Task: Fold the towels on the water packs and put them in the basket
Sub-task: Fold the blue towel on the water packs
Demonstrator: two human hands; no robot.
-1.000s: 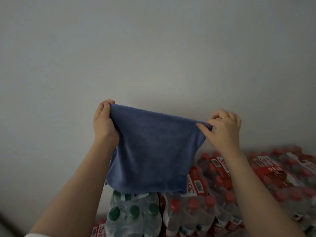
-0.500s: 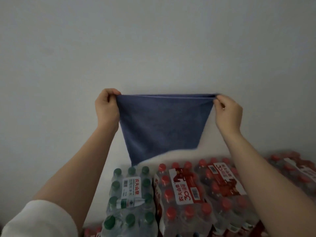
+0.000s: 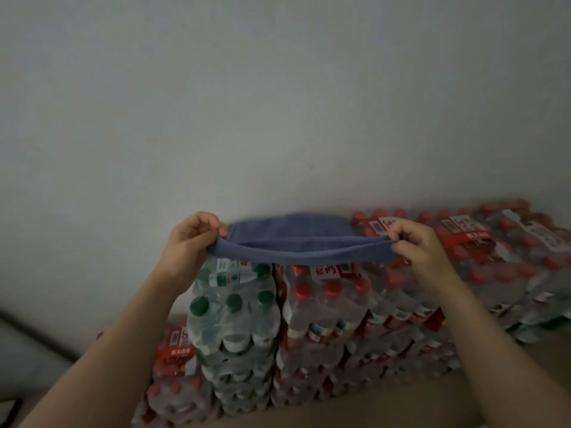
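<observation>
I see my left hand [image 3: 188, 239] and right hand [image 3: 414, 242] each pinching an end of the blue towel [image 3: 296, 242]. It stretches flat just above the water packs [image 3: 324, 304], its far edge against the wall [image 3: 278, 103].

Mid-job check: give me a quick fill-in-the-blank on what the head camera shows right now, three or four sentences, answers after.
1. The towel held between the two hands is ____ in colour.
2. The left hand and the right hand each pinch one ____ of the towel.
3. The water pack below the left hand has bottles with ____ caps.
4. The packs beyond the right hand have ____ caps.

Answers: blue; end; green; red
</observation>
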